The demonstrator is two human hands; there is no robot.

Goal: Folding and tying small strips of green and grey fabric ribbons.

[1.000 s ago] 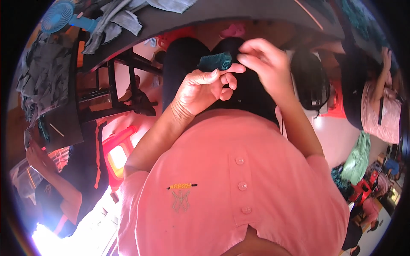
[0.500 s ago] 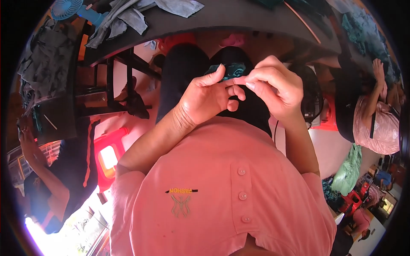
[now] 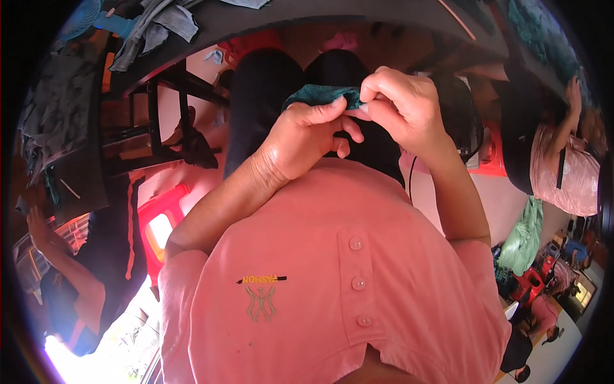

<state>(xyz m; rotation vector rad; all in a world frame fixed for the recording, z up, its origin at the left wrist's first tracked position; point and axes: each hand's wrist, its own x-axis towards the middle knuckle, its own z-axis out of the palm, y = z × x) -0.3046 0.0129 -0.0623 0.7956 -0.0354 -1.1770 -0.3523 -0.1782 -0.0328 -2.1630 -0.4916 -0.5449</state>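
Observation:
A small dark teal piece of cloth (image 3: pixel 318 95) is stretched between my two hands above my lap. My left hand (image 3: pixel 304 136) is beneath and beside it, thumb pressed onto the cloth and the other fingers curled. At the cloth's right end, my right hand (image 3: pixel 407 105) pinches the edge between thumb and fingertips. Both hands are close together, almost touching at the fingertips. Part of the cloth is hidden behind my left thumb and fingers.
Beyond my knees stands a dark table (image 3: pixel 288 22) with grey cloth strips (image 3: pixel 163 24) and a blue fan (image 3: pixel 83 18). Co-workers' hands (image 3: pixel 39 227) are at the left, others at the right. A red stool (image 3: pixel 153 205) and green cloth (image 3: pixel 523 237) flank me.
My left thumb has come down from its raised position onto the cloth. More of the cloth now shows, spread toward the left. Both hands stay close together.

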